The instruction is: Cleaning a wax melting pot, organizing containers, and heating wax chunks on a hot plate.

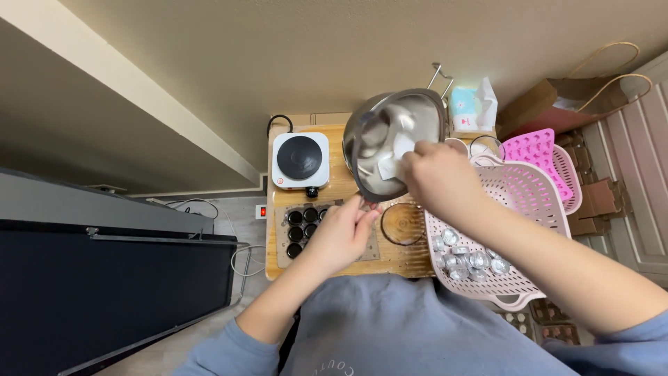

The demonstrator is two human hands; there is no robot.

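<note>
My left hand [339, 235] grips the lower rim of a shiny steel bowl [376, 125] and holds it tilted up over the small wooden table [334, 186]. My right hand [438, 177] presses a white paper tissue [395, 159] against the inside of the bowl. Below the bowl on the table stand a dark mould tray with several round cups [303, 226] and a clear glass bowl [402, 223].
A white electric hotplate [300, 159] sits at the table's back left. A pink perforated basket [518, 202] at right holds several small foil cups [466, 259]. Behind it lie a pink silicone mould [532, 150], a tissue pack [467, 108] and paper bags [570, 97].
</note>
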